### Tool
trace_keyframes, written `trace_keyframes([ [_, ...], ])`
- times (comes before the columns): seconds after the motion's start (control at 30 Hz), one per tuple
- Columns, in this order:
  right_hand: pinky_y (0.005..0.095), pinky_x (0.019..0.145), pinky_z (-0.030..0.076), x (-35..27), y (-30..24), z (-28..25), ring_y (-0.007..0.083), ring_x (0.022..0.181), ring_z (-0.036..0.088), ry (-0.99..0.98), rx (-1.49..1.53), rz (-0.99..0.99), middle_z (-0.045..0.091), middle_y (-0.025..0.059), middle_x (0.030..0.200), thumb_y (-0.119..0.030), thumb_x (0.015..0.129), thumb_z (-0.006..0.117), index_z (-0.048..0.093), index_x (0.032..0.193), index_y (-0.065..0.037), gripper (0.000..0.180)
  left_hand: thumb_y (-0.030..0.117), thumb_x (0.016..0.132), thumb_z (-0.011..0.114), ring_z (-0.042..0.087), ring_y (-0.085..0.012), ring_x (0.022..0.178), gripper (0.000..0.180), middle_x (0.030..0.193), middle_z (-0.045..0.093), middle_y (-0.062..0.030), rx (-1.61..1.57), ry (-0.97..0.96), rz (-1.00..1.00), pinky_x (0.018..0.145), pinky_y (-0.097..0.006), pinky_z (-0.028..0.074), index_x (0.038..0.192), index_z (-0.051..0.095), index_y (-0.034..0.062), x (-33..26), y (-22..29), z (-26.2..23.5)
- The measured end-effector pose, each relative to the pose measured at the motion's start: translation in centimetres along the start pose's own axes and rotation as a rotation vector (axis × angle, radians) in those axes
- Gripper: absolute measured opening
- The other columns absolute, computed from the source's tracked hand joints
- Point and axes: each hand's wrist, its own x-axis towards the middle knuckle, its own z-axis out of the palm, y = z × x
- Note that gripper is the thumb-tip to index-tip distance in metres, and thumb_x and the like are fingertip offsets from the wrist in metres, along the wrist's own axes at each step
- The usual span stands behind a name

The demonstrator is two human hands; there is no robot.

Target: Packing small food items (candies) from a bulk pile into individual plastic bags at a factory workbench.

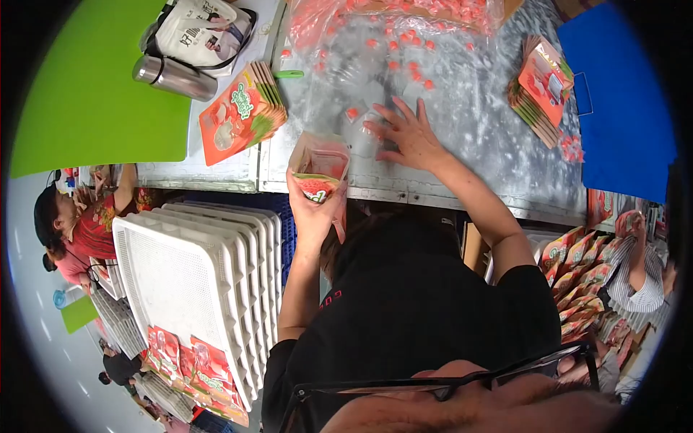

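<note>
My left hand [309, 213] is wrapped round a red and green printed pouch [341, 153] at the table's front edge. The pouch is upright with its mouth gaping, and reddish contents show faintly inside. To its right, my right hand [415, 141] is spread over the metal tabletop [462, 155], fingers apart. A small red piece in clear wrapping [351, 113] lies just left of my right fingertips. Something clear and shiny is by those fingertips; I cannot make out what. Several more small red wrapped pieces [414, 72] are scattered beyond the hand.
A heap of wrapped pieces on clear plastic [433, 9] is at the far edge. Pouch stacks lie at left [238, 119] and right [545, 79]. A steel flask [177, 77] and white bag [202, 32] stand far left. White trays [173, 267] are stacked below; other people work on both sides.
</note>
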Motion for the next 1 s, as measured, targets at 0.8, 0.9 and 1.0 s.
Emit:
trace_keyframes([
  [0.8,0.0453,0.103,0.036,-3.9,1.7,0.1,0.0301,0.119,0.05,0.231,0.135,0.15,0.054,0.0102,0.13,-0.033,0.078,0.077,0.064,0.122,-0.014,0.05,-0.01,0.07,0.073,0.057,-0.0188,0.111,0.081,0.123,0.056,-0.0124,0.071,-0.078,0.029,0.095,-0.033,0.048,0.141,0.036,0.0006,-0.2,0.4,1.9],
  [0.9,0.0428,0.092,0.045,-4.4,1.6,0.6,0.029,0.104,0.058,0.27,0.082,0.137,0.058,0.01,0.117,-0.025,0.078,0.078,0.066,0.113,-0.012,0.039,-0.009,0.069,0.074,0.056,-0.0194,0.113,0.084,0.125,0.055,-0.0131,0.133,-0.079,0.06,0.096,-0.033,0.047,0.142,0.034,0.0011,-0.3,0.2,2.4],
  [1.0,0.0375,0.076,0.051,-4.4,2.2,1.1,0.0281,0.086,0.061,0.408,0.083,0.041,0.06,0.0085,0.104,-0.017,0.078,0.077,0.068,0.104,-0.011,0.028,-0.009,0.068,0.074,0.055,-0.0208,0.116,0.084,0.126,0.054,-0.0136,0.133,-0.128,0.105,0.098,-0.034,0.046,0.142,0.036,0.0015,-0.1,0.5,3.2],
])
